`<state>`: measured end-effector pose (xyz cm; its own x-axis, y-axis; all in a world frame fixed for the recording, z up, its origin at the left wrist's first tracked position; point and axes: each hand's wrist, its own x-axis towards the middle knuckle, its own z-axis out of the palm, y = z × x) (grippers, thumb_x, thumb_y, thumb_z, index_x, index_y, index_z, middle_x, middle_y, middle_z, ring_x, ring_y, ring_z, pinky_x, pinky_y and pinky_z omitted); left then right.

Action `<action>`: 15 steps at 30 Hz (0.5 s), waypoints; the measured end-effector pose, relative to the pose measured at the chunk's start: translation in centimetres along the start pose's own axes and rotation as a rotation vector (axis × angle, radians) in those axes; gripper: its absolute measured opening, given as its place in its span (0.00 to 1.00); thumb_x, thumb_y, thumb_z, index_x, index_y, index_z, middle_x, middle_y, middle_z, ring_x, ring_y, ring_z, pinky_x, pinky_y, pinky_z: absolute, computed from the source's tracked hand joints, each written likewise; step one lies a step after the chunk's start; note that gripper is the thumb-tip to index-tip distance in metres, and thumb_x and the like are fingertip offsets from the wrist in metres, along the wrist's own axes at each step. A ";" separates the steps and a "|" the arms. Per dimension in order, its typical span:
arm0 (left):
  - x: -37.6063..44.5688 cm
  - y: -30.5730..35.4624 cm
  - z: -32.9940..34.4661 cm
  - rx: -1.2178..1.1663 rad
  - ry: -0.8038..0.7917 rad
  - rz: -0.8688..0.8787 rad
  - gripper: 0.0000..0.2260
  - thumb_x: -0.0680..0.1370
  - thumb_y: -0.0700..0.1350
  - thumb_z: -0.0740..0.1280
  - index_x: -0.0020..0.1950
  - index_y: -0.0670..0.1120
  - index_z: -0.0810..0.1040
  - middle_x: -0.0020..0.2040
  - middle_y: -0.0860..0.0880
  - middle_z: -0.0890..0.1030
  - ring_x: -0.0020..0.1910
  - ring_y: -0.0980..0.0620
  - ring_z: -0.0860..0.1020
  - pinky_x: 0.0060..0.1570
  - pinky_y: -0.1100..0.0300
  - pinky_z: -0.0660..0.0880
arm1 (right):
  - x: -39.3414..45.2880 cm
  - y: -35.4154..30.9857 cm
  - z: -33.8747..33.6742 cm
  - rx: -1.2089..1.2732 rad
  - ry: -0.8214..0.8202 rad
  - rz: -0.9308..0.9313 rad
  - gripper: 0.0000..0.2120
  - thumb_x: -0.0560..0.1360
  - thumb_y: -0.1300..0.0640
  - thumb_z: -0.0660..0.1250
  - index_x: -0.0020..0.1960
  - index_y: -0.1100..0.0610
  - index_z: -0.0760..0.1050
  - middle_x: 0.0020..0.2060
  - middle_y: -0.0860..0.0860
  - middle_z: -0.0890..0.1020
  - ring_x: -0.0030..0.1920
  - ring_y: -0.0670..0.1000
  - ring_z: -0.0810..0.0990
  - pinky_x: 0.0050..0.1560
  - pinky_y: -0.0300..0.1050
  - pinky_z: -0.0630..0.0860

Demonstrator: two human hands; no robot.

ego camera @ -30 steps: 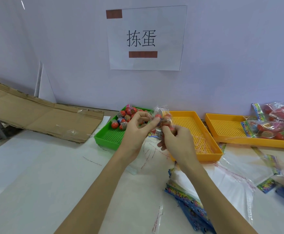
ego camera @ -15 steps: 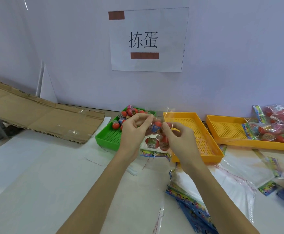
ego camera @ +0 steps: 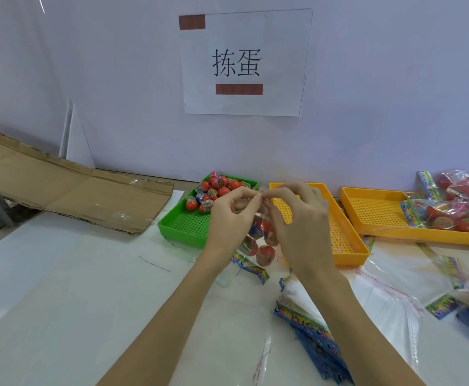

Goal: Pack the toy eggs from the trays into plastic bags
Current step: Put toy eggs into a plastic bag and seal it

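Observation:
My left hand point(ego camera: 231, 218) and my right hand point(ego camera: 297, 218) pinch the top edge of a clear plastic bag point(ego camera: 261, 240) between them, above the table. The bag hangs down with several red toy eggs inside and a coloured strip at its bottom. Behind my left hand stands a green tray point(ego camera: 183, 225) with a pile of red toy eggs point(ego camera: 213, 190) at its far end. A yellow tray point(ego camera: 347, 246) lies behind my right hand.
A second yellow tray point(ego camera: 375, 210) at right holds filled bags of eggs point(ego camera: 450, 215). Flat clear bags point(ego camera: 394, 280) and a stack with blue printed headers point(ego camera: 316, 338) lie at right front. Flattened cardboard point(ego camera: 69, 190) leans at left. A paper sign point(ego camera: 244, 62) hangs on the wall.
The bag was bunched up between both hands; it now hangs down with the eggs at its bottom, and my fingers have come together at its top edge.

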<state>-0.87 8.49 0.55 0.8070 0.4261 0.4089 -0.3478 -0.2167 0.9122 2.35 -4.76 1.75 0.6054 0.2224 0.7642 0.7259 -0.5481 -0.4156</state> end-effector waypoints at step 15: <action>0.1 0.4 -0.3 0.060 -0.065 0.001 0.14 0.84 0.39 0.64 0.42 0.39 0.86 0.35 0.45 0.85 0.37 0.46 0.84 0.45 0.49 0.83 | 0.1 -0.2 -0.3 0.289 -0.044 0.134 0.05 0.80 0.60 0.72 0.55 0.54 0.84 0.44 0.45 0.84 0.46 0.44 0.82 0.50 0.38 0.78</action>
<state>-1.13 8.73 0.98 0.8364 0.3685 0.4057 -0.3213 -0.2700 0.9077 2.21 -4.88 2.06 0.7106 0.2022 0.6739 0.6979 -0.3246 -0.6384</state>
